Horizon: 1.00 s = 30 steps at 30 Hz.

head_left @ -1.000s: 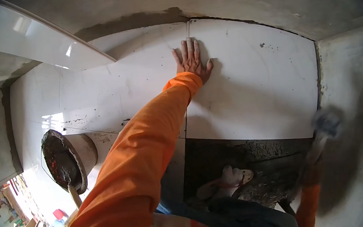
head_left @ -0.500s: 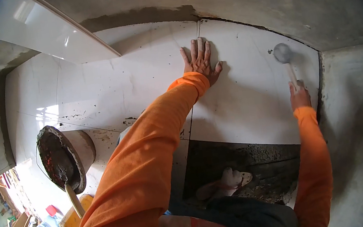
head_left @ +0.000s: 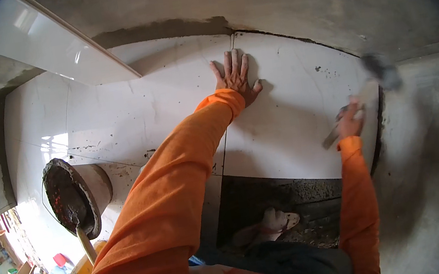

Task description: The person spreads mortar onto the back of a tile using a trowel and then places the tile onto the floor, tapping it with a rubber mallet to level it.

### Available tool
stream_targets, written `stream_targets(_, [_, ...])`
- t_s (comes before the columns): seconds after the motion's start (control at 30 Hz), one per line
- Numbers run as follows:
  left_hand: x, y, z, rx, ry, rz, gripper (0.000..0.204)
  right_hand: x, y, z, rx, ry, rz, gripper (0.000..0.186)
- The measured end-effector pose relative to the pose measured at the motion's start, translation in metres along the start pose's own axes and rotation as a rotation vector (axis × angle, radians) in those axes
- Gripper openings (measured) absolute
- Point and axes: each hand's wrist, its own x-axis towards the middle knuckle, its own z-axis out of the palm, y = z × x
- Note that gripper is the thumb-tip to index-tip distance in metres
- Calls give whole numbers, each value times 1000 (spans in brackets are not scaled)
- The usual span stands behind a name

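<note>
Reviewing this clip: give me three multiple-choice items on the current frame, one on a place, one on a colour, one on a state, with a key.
1. Where does the left hand lie?
A. flat on the white tile, near its upper left corner
B. on the bucket's rim
C. on the bare mortar bed

2. What colour are the sleeves?
A. blue
B. orange
C. grey

3. What state is the right hand in?
A. open and empty
B. flat on the tile
C. closed around a mallet handle

Key: 1 A, fingers spread on the tile by the joint. 2 B, both forearms are orange. 3 C, the fist grips the handle, with the blurred head raised beyond it.
</note>
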Motion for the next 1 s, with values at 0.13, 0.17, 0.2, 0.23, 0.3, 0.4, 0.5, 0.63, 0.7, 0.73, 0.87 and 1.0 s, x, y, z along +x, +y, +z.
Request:
stream_targets(0.13, [6,7,5,-35,57,27,80,-5,30,-5,-474,-186,170,41])
stream_targets(0.17, [8,5,7,-38,56,44,80,-2,42,-5,-352,-147,149,41])
stream_targets(0.2, [6,5,13,-20,56,20,79,-2,58,-9,-369,-126,152,41])
stream_targets(0.23, [10,13,15,0,70,-3,78,1,74,-11,-575,-155,95,42])
stream_targets(0.3, [27,38,5,121,-41,-47,75,2,64,-2,-767,-178,22,43])
stream_targets(0.4, [37,55,18,162,-39,-244,72,-41,-3,6,-376,-337,20,46])
stream_targets(0.5, [34,52,23,1,209,-134,74,-43,36,8,-578,-98,-368,44])
stream_targets(0.63, [32,57,10,13,40,-164,75,-21,31,-8,-514,-147,-58,43])
stream_targets(0.7, [27,52,13,20,19,-148,74,-15,61,-8,-545,-22,-342,42])
stream_targets(0.73, [36,65,10,-6,52,-130,73,8,91,-25,-761,-30,-455,42])
stream_targets(0.87, [38,43,10,18,107,-172,73,-9,38,6,-570,-82,-226,43])
stream_targets(1.0, [40,64,3,-36,91,-132,76,16,74,-14,-901,-12,-454,44])
